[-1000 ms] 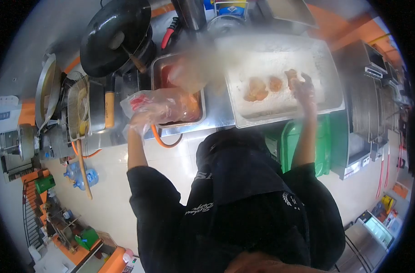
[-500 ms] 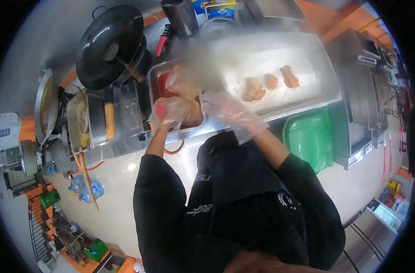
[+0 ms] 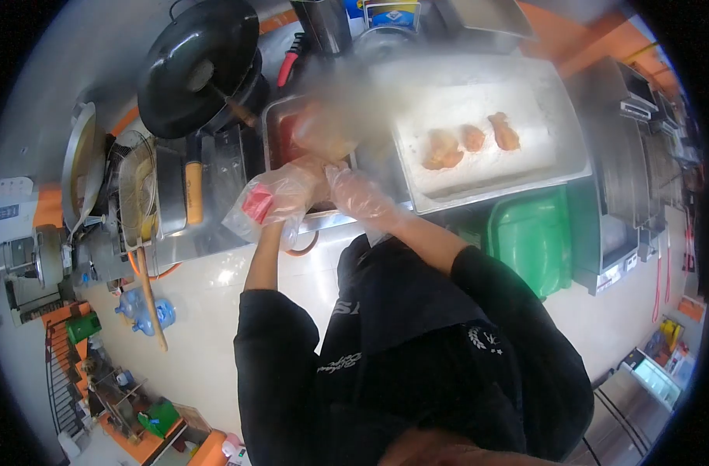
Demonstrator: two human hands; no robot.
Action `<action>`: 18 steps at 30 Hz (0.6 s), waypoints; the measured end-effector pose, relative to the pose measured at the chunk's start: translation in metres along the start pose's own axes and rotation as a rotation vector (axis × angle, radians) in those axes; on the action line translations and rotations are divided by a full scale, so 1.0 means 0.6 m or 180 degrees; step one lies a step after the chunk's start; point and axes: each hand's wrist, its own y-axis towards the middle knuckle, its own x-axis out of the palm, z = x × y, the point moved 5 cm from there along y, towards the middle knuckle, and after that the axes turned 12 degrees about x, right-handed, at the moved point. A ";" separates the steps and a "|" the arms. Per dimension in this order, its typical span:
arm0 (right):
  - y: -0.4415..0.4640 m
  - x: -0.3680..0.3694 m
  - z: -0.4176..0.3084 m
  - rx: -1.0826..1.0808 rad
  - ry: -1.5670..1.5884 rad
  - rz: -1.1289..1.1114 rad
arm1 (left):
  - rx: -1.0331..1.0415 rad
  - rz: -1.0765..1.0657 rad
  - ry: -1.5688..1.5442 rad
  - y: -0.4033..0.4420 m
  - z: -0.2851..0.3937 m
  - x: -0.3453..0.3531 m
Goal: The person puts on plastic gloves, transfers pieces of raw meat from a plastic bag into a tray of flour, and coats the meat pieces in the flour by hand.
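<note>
My left hand (image 3: 288, 190), in a clear plastic glove with a red patch near the wrist, is closed around a piece of raw chicken (image 3: 318, 168). From the other side my gloved right hand (image 3: 356, 193) meets it, its fingers pinched on the same piece. Both hands are over the near edge of a metal pan (image 3: 270, 124) containing reddish liquid and more raw chicken (image 3: 323, 133). A blurry smear hides part of that pan. To the right, a large metal tray (image 3: 486, 186) with white powder bears three chicken pieces (image 3: 472, 138).
A black wok (image 3: 175, 85) with a ladle in it stands at the left back. Nearby are a red-handled tool (image 3: 289, 68) and a wire strainer (image 3: 134, 182). A green bin (image 3: 531, 245) is below the tray; fryer baskets (image 3: 630, 147) are at the right.
My hands have come together at the pan's near edge, the right moving left and the left turning inward. A chicken piece is now between them. The view has shifted slightly.
</note>
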 end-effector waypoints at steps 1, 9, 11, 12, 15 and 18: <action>0.005 -0.009 0.002 0.0013 -0.0109 0.0135 | -0.0076 0.0041 -0.0071 -0.015 -0.011 -0.008; 0.031 0.028 -0.005 0.0850 0.2599 -0.2139 | -0.0608 0.0150 -0.0250 -0.088 -0.068 -0.041; 0.044 0.000 -0.006 0.0786 0.3157 -0.1690 | -0.0666 0.0135 -0.0289 -0.088 -0.069 -0.040; 0.050 -0.004 -0.007 0.0760 0.3265 -0.1912 | -0.0673 0.0134 -0.0313 -0.082 -0.068 -0.041; 0.045 0.038 -0.028 0.1000 0.4153 -0.2427 | -0.0702 0.0173 -0.0711 -0.074 -0.064 -0.052; 0.011 0.132 -0.052 0.1504 0.4746 -0.2459 | -0.0836 0.0316 -0.1866 -0.069 -0.049 -0.087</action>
